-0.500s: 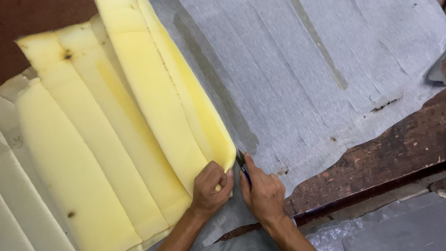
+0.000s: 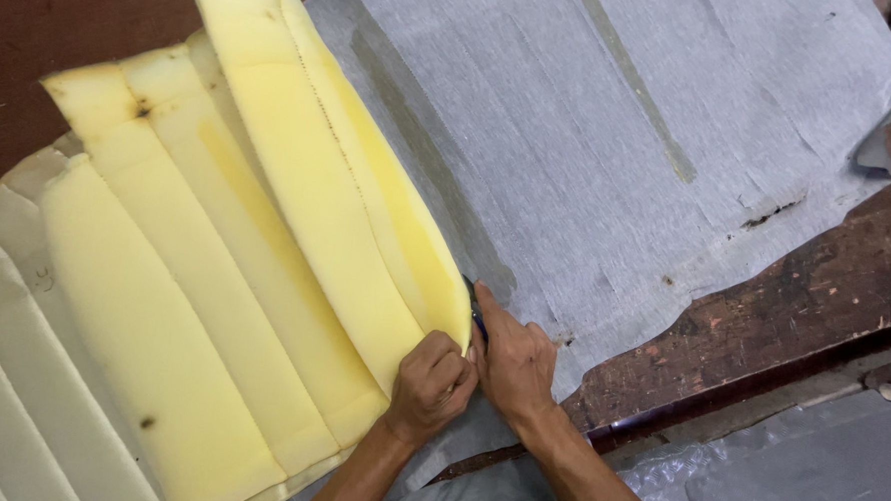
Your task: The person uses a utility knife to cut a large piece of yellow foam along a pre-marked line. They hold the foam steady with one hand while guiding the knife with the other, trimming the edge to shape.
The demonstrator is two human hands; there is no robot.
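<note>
A large sheet of yellow foam (image 2: 214,270), stitched into long ribs, lies on a wooden workbench (image 2: 814,287). Its right edge is folded up and back off a grey fabric backing sheet (image 2: 611,138). My left hand (image 2: 432,385) pinches the lower corner of the lifted foam flap. My right hand (image 2: 513,362) sits right beside it, gripping a small dark-handled blade (image 2: 475,312) whose tip points into the seam where foam meets grey fabric.
The bench's front edge runs diagonally at lower right, with grey sheet material (image 2: 796,476) below it. The grey backing has a torn, frayed right edge (image 2: 768,214). Cream ribbed padding (image 2: 1,341) lies under the foam at the left.
Both hands stay at the foam's lower corner; the right hand and blade have shifted very slightly along the seam. The foam flap stays lifted.
</note>
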